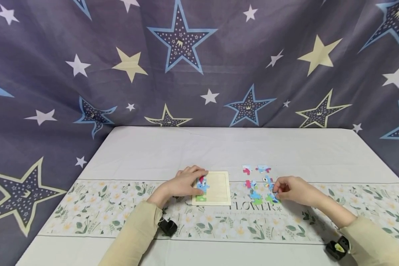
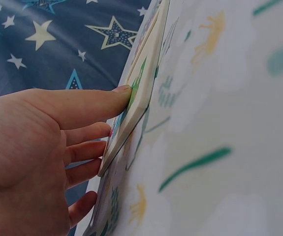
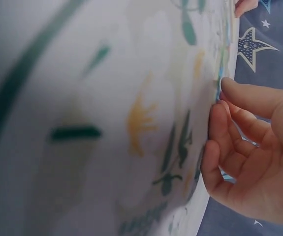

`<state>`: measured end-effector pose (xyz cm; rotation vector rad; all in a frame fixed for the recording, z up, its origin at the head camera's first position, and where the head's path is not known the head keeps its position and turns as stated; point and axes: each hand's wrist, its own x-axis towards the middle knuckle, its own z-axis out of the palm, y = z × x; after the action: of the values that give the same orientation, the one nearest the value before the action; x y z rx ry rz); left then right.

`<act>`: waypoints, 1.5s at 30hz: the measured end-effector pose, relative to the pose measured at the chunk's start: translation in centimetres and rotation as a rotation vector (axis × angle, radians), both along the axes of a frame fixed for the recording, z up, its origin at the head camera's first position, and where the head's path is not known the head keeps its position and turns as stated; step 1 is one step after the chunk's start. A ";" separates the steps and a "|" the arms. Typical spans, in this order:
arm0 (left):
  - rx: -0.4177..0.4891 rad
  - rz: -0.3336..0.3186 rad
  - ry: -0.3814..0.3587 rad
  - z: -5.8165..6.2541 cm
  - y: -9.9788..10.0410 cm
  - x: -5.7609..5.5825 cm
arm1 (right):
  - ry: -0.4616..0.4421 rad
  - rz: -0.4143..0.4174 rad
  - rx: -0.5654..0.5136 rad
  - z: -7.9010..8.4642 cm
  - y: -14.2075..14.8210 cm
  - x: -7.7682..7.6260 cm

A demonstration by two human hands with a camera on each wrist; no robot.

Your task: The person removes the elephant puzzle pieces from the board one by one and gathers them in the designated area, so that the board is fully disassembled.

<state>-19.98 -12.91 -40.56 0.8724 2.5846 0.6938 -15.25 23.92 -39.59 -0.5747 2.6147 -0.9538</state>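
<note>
A light wooden puzzle tray (image 1: pixel 218 188) lies on the table, with joined picture pieces (image 1: pixel 202 187) along its left side. My left hand (image 1: pixel 185 181) rests over that side. In the left wrist view its straight thumb (image 2: pixel 99 104) presses on the tray's face, while the other fingertips touch the edge. To the right of the tray, loose puzzle pieces (image 1: pixel 256 197) in blue, pink and green lie in two rough columns. My right hand (image 1: pixel 294 190) pinches a puzzle piece (image 1: pixel 275 195) at the lower right of this group, between thumb and index finger. The fingers partly cover that piece.
A white tablecloth (image 1: pixel 173 151) with a printed floral band (image 1: pixel 113 210) covers the table. Behind it hangs a dark curtain (image 1: pixel 219 81) with stars. Black cameras sit on the left wrist (image 1: pixel 168 227) and the right wrist (image 1: pixel 337 248).
</note>
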 end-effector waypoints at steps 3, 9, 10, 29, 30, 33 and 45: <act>-0.006 0.001 0.003 0.0 0.0 0.0 | 0.001 -0.005 0.002 0.2 0.1 -0.2; -0.005 0.007 -0.001 0.1 0.0 0.0 | -0.003 -0.013 -0.003 0.9 -0.3 -0.9; -0.001 0.007 -0.002 0.1 0.0 0.0 | 0.008 -0.009 0.000 1.1 -0.5 -1.0; 0.021 0.037 -0.055 0.0 0.0 0.1 | 0.052 0.091 -0.004 1.8 -8.1 -3.3; 0.021 0.038 -0.055 0.0 -0.1 0.1 | 0.049 0.098 -0.006 1.8 -8.5 -3.4; 0.020 0.035 -0.055 0.0 -0.1 0.1 | 0.054 0.118 -0.006 1.9 -9.5 -3.6; 0.028 0.041 -0.066 0.1 -0.1 0.1 | 0.061 0.145 0.010 2.3 -12.5 -3.9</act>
<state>-19.92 -12.98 -40.42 0.7936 2.5458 0.7596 -19.18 11.38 -37.28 -0.7910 2.5870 -0.8908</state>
